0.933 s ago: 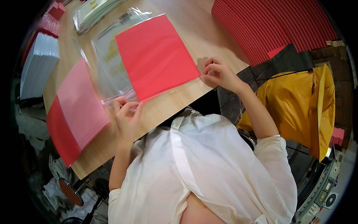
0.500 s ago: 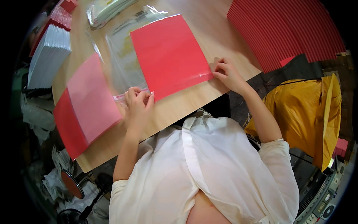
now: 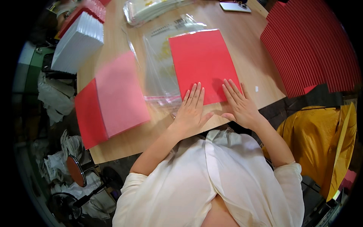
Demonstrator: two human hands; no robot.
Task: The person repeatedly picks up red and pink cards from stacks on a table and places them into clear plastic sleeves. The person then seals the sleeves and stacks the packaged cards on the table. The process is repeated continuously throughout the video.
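A red sheet pack (image 3: 202, 62), with a strip of clear film showing along its far edge, lies on the wooden table (image 3: 128, 145). My left hand (image 3: 192, 111) rests flat on its near left corner, fingers stretched out. On the near right corner lies my right hand (image 3: 241, 104), also flat with the fingers spread. Partly under the red pack, to its left, is a stack of clear plastic sleeves (image 3: 157, 72) with a pink-edged strip at the near end. Farther left a pile of pink sheets (image 3: 121, 98) overlaps a red sheet (image 3: 90, 117).
Ridged red stacks (image 3: 310, 49) fill the right side. White stacked pieces (image 3: 79, 41) stand at the far left, and more bagged sleeves (image 3: 151, 11) lie at the back near a phone (image 3: 235, 7). A yellow cover (image 3: 314, 140) hangs right of the table; a small white tag (image 3: 256, 89) lies by my right hand.
Both hands have gone from pinching at the near corners to lying flat on the red pack. The whole view has shifted, bringing the phone in.
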